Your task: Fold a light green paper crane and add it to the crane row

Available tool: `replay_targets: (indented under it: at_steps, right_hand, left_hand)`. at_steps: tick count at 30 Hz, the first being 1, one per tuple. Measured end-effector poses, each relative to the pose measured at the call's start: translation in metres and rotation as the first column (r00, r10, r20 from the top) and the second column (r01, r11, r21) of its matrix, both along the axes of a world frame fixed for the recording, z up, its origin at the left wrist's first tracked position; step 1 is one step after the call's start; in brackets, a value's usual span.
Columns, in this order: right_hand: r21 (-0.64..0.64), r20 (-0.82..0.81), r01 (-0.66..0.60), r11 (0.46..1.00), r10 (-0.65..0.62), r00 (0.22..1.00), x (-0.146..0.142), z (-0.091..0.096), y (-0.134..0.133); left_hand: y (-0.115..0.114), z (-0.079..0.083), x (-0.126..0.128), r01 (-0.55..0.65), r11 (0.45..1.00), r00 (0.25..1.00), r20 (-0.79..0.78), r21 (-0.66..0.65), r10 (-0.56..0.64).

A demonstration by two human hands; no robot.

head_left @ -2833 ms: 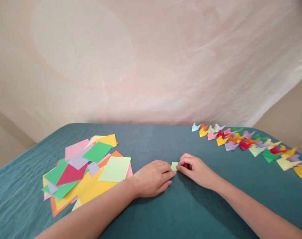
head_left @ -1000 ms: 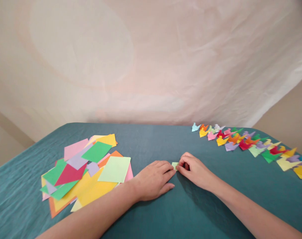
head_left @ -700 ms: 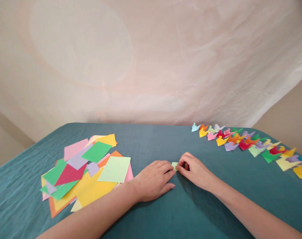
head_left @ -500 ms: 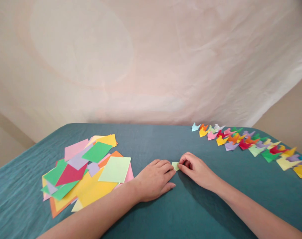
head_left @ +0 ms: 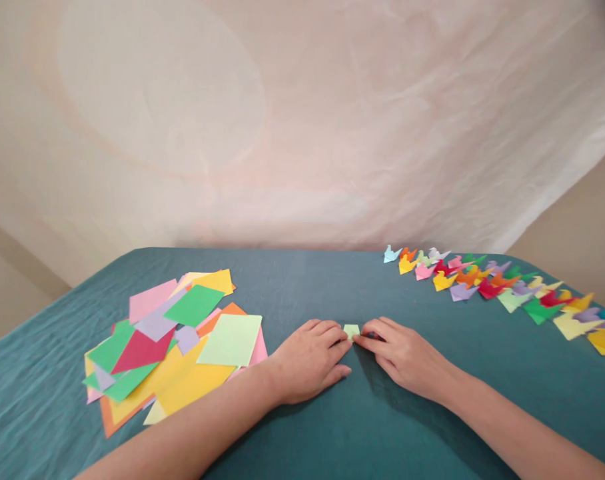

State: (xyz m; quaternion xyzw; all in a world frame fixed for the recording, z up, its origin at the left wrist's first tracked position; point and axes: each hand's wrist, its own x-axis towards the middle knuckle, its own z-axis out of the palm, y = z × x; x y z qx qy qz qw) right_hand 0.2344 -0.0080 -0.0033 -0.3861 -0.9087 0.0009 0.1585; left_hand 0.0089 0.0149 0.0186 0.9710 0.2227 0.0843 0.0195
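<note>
A small pale green folded paper (head_left: 351,331) lies on the teal tablecloth (head_left: 332,433), between my two hands. My left hand (head_left: 310,360) rests palm down with its fingers flat. Its fingertips touch the paper's left edge. My right hand (head_left: 407,357) reaches in from the right, lying low on the cloth. Its thumb and forefinger are pressed together on the paper's right edge. Most of the paper is hidden under the fingertips.
A loose heap of coloured paper squares (head_left: 172,340) covers the table's left side. Several small folded paper figures (head_left: 502,287) in many colours run in a row along the far right edge. A pale sheet (head_left: 302,133) hangs behind the table.
My right hand has flattened from a raised, curled pinch to lie low on the cloth with fingers stretched toward the paper. The left hand has hardly moved.
</note>
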Motion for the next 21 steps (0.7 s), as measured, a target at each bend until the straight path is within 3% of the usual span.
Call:
replay_targets:
  at_steps: [14,21]
  right_hand:
    - [-0.030,0.012,0.026,0.999,-0.026,1.000,-0.0011,0.0001,0.0009]
    - [0.036,0.127,0.050,0.998,-0.054,0.990,-0.0054,0.0056,-0.0017]
  left_hand:
    - [-0.0002,0.0004,0.0005,-0.007,1.000,1.000,-0.003,-0.002,0.007]
    - [-0.0013,0.0019,0.0025,-0.017,1.000,1.000,-0.002,0.015,0.017]
